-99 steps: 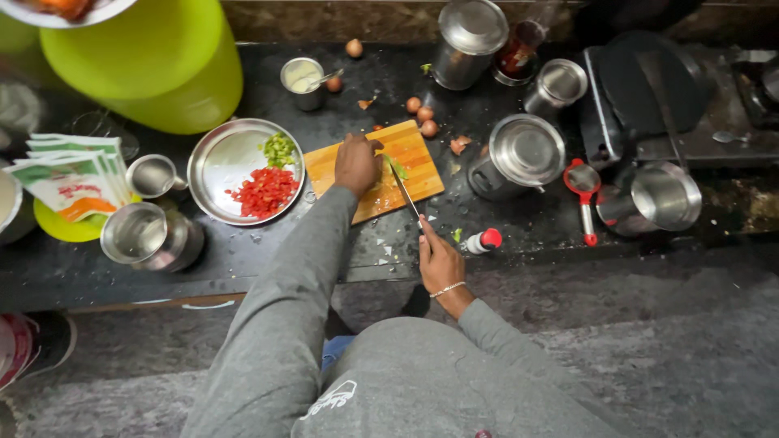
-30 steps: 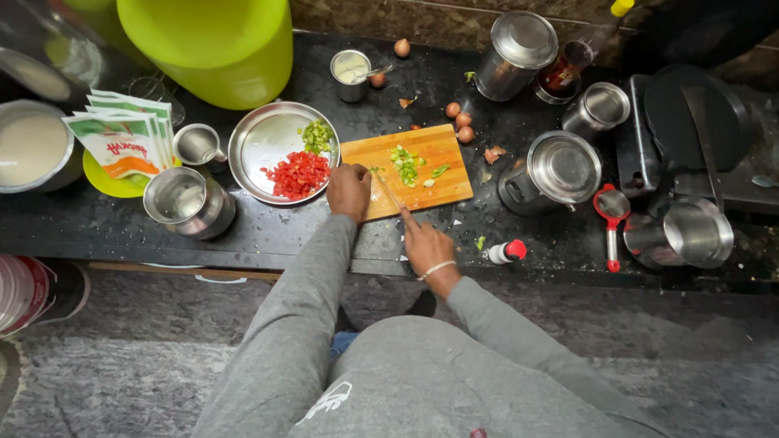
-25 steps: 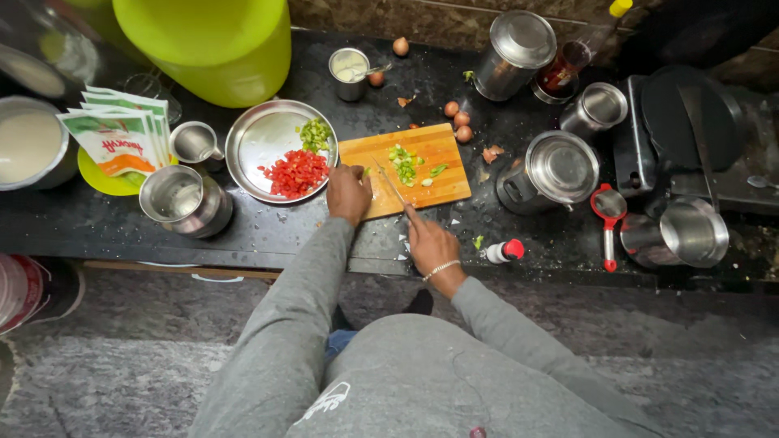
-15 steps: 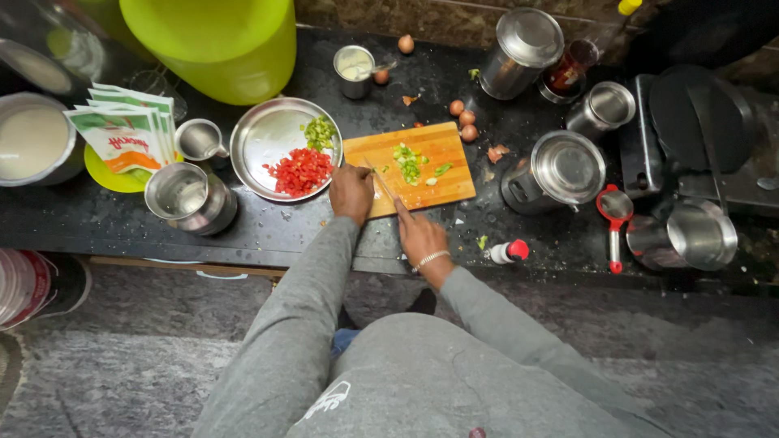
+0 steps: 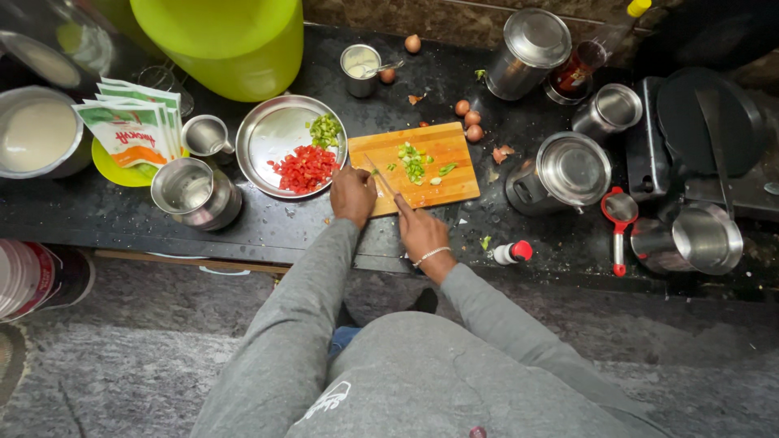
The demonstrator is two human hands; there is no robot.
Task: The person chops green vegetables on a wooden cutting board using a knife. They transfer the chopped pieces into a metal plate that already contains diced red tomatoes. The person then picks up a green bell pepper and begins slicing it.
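Observation:
A wooden cutting board (image 5: 442, 180) lies on the dark counter (image 5: 268, 227), with a small heap of chopped green vegetable (image 5: 415, 161) at its middle. My left hand (image 5: 353, 195) is curled on the board's left end, its fingertips pressing a small green piece against the wood. My right hand (image 5: 420, 231) grips the handle of a knife (image 5: 380, 177). The blade slants up and left across the board, right beside my left fingers. A round steel plate (image 5: 272, 134) left of the board holds chopped red tomato (image 5: 304, 169) and chopped green bits (image 5: 324, 130).
Steel cups (image 5: 193, 191), lidded steel pots (image 5: 568, 172), a small bowl (image 5: 360, 69) and small onions (image 5: 469, 120) crowd the counter. A big green tub (image 5: 227, 40) and sachets (image 5: 130, 130) are on the left. A red strainer (image 5: 619, 212), a little red-capped bottle (image 5: 513, 252) and a stove (image 5: 706, 130) are on the right.
Chopped green pieces now lie mid-board where none showed 3.3 s ago. Both hands have shifted to the board's left end, with the knife beside my left fingers.

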